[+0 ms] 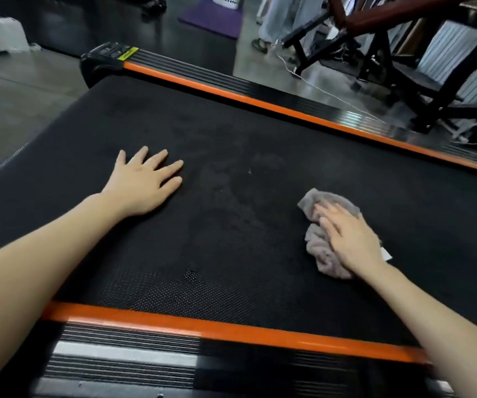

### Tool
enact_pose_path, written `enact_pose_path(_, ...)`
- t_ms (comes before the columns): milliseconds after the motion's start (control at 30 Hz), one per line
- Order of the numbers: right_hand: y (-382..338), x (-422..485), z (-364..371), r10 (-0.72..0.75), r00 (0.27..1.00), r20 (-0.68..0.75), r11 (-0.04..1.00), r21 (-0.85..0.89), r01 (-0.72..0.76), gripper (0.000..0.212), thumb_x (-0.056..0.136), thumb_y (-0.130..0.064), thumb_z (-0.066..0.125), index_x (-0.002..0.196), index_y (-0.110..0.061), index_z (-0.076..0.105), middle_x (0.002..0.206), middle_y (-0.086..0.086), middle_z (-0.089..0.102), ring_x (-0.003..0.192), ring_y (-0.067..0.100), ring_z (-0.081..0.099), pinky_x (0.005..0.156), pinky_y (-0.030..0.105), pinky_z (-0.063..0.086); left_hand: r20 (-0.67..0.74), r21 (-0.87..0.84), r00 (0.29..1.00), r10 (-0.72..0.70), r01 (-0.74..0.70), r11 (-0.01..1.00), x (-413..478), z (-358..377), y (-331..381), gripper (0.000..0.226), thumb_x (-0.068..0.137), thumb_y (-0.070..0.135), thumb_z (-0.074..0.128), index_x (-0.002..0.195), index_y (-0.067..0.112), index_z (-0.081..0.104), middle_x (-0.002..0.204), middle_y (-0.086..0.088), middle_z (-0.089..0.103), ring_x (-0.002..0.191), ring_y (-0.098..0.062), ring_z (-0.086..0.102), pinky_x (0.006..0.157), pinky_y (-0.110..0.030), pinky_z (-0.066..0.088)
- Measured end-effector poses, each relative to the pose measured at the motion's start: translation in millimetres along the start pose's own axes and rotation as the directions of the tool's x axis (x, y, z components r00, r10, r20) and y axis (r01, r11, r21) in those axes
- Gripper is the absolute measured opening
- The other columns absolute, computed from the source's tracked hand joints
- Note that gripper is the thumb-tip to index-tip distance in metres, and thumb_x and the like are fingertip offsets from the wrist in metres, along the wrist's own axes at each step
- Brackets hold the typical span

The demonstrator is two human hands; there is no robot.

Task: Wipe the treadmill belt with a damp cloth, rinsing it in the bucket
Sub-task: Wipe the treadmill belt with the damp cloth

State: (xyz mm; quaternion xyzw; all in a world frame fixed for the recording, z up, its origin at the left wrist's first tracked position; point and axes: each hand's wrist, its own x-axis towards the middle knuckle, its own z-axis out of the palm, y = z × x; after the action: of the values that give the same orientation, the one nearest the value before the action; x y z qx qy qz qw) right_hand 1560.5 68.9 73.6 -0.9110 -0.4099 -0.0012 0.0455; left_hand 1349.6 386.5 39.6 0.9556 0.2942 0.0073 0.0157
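My right hand (349, 239) presses flat on the cloth (317, 251) at four o'clock on the belt (231, 133). My left hand (145, 185) lies open at nine o'clock, empty. The cloth looks soft and light, so I'd grab its bunched middle.

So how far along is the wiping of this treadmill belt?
Midway, it seems. A smeared patch in the middle of the belt suggests that part was wiped. The right hand presses the cloth on it now; the left hand rests flat. The far end looks untouched, and no bucket is in view.
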Motion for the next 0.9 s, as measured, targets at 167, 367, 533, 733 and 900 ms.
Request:
enact_pose_path(167, -82.3, -4.5, 13.6, -0.098, 0.994, -0.057, 0.989, -0.121, 0.090, 0.048, 0.096, -0.049, 0.027, 0.131, -0.028, 0.052, 0.145, -0.001, 0.044, 0.130, 0.026, 0.042, 0.106, 0.048, 0.028, -0.015, -0.008, 1.000, -0.002, 0.001, 1.000, -4.1, -1.0, 4.0, 0.056, 0.094, 0.057, 0.007, 0.148, 0.044, 0.009, 0.160, 0.005, 0.008, 0.146, -0.028, 0.004, 0.115, -0.053, 0.005)
enact_pose_path(367, -139.0, -29.3, 24.4, -0.652, 0.757, -0.037, 0.751, 0.109, 0.652, 0.046, 0.090, -0.054, 0.041, 0.127, -0.034, 0.058, 0.140, -0.005, 0.050, 0.134, 0.021, 0.042, 0.110, 0.048, 0.020, -0.021, -0.040, 1.000, -0.010, 0.009, 0.999, -3.7, -0.7, 2.2, 0.054, 0.095, 0.057, 0.009, 0.148, 0.045, 0.010, 0.160, 0.008, 0.008, 0.147, -0.023, 0.002, 0.116, -0.049, 0.002)
enact_pose_path(533, -106.8, 68.9, 19.7, -0.289, 0.957, 0.013, 0.957, -0.011, 0.289, 0.040, 0.100, -0.044, 0.030, 0.138, -0.038, 0.044, 0.152, -0.016, 0.031, 0.141, 0.008, 0.024, 0.115, 0.044, 0.015, -0.012, -0.058, 0.999, -0.035, 0.034, 0.998, -8.2, -1.5, 4.5, 0.053, 0.096, 0.055, 0.009, 0.148, 0.045, 0.010, 0.159, 0.009, 0.007, 0.147, -0.021, 0.001, 0.118, -0.046, 0.001)
enact_pose_path(733, -114.8, 26.5, 24.3, -0.493, 0.860, -0.129, 0.868, -0.002, 0.497, 0.043, 0.096, -0.044, 0.031, 0.127, -0.030, 0.058, 0.141, -0.006, 0.050, 0.132, 0.020, 0.043, 0.114, 0.047, 0.020, -0.019, -0.078, 0.998, -0.059, 0.057, 0.995, -9.8, -3.6, 8.1, 0.051, 0.097, 0.054, 0.011, 0.147, 0.046, 0.011, 0.159, 0.010, 0.007, 0.147, -0.019, 0.000, 0.118, -0.045, 0.001)
enact_pose_path(900, -93.0, 16.5, 24.3, -0.721, 0.688, -0.075, 0.679, 0.115, 0.725, 0.036, 0.096, -0.041, 0.039, 0.126, -0.034, 0.059, 0.138, -0.011, 0.053, 0.131, 0.016, 0.046, 0.110, 0.044, 0.026, -0.042, -0.059, 0.997, -0.061, 0.058, 0.997, -9.0, -0.8, 7.5, 0.052, 0.096, 0.054, 0.010, 0.147, 0.046, 0.011, 0.159, 0.011, 0.007, 0.147, -0.018, 0.001, 0.118, -0.045, 0.002)
